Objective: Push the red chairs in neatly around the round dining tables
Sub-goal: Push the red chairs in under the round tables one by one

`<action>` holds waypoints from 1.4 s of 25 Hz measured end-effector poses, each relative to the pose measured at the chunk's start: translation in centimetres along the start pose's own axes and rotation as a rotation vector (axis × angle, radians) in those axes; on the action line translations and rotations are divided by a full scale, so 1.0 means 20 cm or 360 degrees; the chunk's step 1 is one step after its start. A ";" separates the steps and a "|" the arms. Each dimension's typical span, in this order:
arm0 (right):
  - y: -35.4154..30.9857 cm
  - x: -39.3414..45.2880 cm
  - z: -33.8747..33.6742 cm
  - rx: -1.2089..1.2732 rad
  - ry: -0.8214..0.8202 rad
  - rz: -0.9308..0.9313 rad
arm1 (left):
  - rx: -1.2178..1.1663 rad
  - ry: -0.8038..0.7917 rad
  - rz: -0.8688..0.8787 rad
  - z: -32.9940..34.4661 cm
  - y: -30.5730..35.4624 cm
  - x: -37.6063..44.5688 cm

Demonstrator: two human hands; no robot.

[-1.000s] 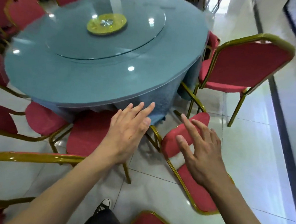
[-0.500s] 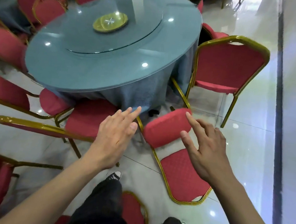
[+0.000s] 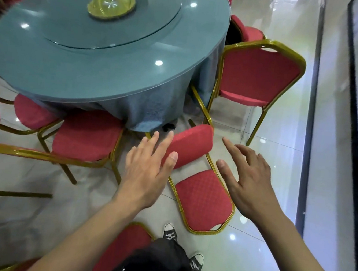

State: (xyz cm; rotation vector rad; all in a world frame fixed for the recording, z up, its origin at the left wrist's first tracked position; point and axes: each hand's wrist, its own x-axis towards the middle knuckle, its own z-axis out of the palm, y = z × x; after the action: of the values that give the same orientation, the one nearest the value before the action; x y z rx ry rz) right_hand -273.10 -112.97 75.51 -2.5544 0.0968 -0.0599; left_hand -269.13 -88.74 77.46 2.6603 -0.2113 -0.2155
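Hands: our left hand (image 3: pixel 148 167) and right hand (image 3: pixel 247 178) now lower, spread, holding nothing, flanking fallen chair (image 3: pixel 199 181); still unrighted.

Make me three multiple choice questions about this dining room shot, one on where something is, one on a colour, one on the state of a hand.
1. Where is the gold disc?
A. at the middle of the round table's glass turntable
B. on a chair seat
C. on the floor

2. What colour is the cloth on the round table?
A. white
B. blue-grey
C. red

3. How is the right hand?
A. curled round a chair leg
B. made into a fist
C. open with fingers spread, holding nothing

Answers:
1. A, the disc lies in the centre of the turntable on the tabletop.
2. B, the cloth under the glass top and hanging over the edge is blue-grey.
3. C, the fingers are straight and spread above the tipped red chair, gripping nothing.
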 end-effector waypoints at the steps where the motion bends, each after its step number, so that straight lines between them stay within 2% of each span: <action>1: 0.00 0.03 0.00 -0.0035 0.0002 0.0008 | 0.0030 0.0015 0.0040 0.01 0.01 0.05; 5: 0.00 0.15 0.01 -0.0120 -0.0025 0.0035 | -0.0002 0.0098 0.0122 0.08 0.04 0.20; 9: 0.07 0.20 0.00 -0.0125 -0.0097 -0.0021 | -0.0029 0.0051 0.0101 0.15 0.02 0.23; 15: 0.37 0.28 -0.01 -0.0077 -0.0238 -0.0166 | -0.0076 0.0070 -0.0108 0.41 0.14 0.14; 19: 0.76 0.30 0.06 -0.0109 -0.0434 -0.0275 | -0.0135 0.0087 -0.0355 0.78 0.30 -0.01; 24: 1.25 0.25 0.28 -0.0162 -0.0731 -0.0306 | -0.0257 -0.0095 -0.0682 1.32 0.39 -0.19; 30: 1.63 0.12 0.74 -0.0097 -0.0884 -0.0234 | -0.0228 -0.0218 -0.0747 1.85 0.29 -0.21; 35: 1.89 0.11 1.17 -0.0092 -0.0844 -0.0245 | -0.0139 -0.0154 -0.0627 2.37 0.11 -0.08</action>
State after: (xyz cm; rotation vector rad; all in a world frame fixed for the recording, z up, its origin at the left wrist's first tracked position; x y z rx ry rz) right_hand -271.62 -131.67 35.15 -2.5407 -0.3056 0.5640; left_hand -279.86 -110.93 36.95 2.5824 0.2897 -0.4668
